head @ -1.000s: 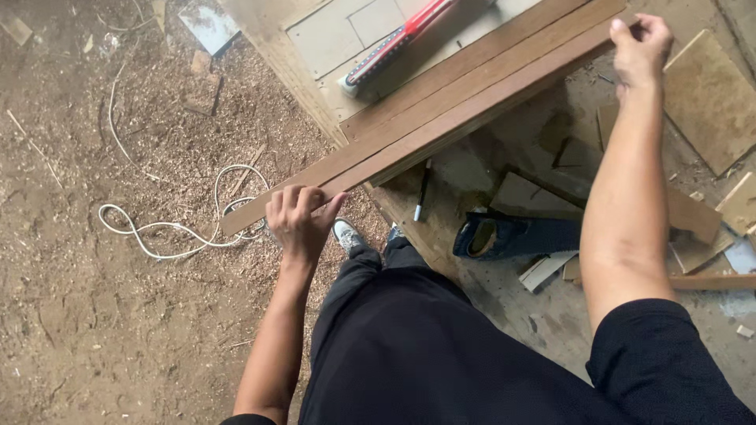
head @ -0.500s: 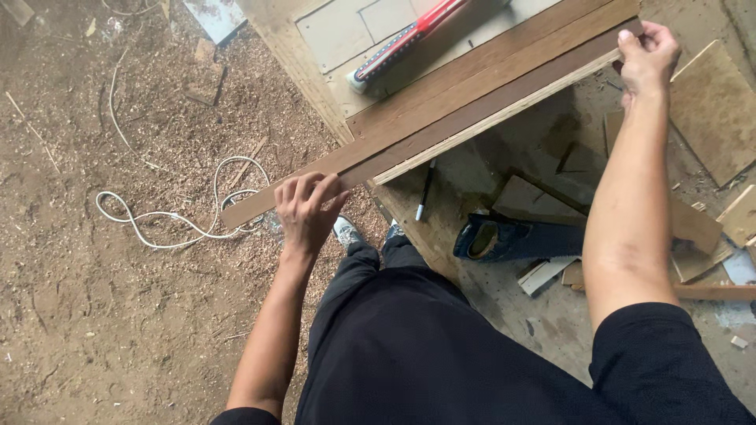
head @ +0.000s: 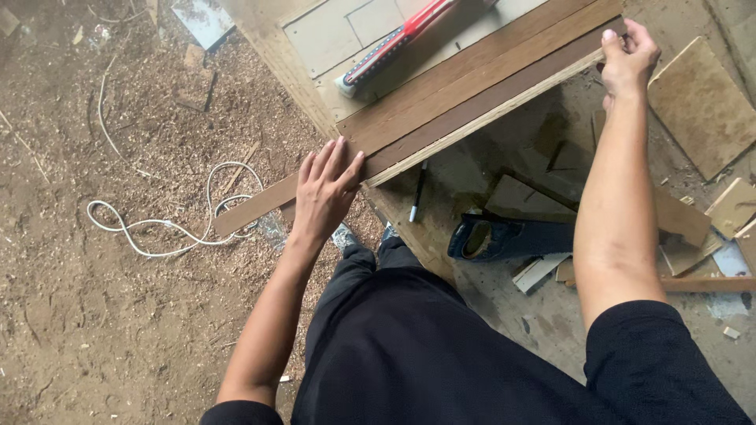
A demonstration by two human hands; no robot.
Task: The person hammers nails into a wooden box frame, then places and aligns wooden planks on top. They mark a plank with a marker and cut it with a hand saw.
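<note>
White cord (head: 169,228) loops on the sawdust floor (head: 94,315), well left of the workbench (head: 394,212); it lies loose and takes no part in the work.

Long brown plank (head: 472,102) lies slantwise along the workbench's near edge, its low left end overhanging the bench toward the cord. It sits flush beside a second, similar plank (head: 465,75) further in, likely so that the two line up edge to edge.

Left hand (head: 324,193): fingers spread flat, palm pressing down on the plank just where it leaves the bench corner. This looks like a steadying hold on the unsupported end.

Black pen (head: 416,191) lies on the bench just below the plank, within reach. Red level (head: 398,39) rests on the bench's far side, beyond both planks.

Handsaw handle (head: 480,236) lies on the bench's lower part amid offcuts (head: 697,102).

Right hand (head: 626,59): curled over the plank's upper right end, fingers and thumb pinching its edge, probably to guide that end.
</note>
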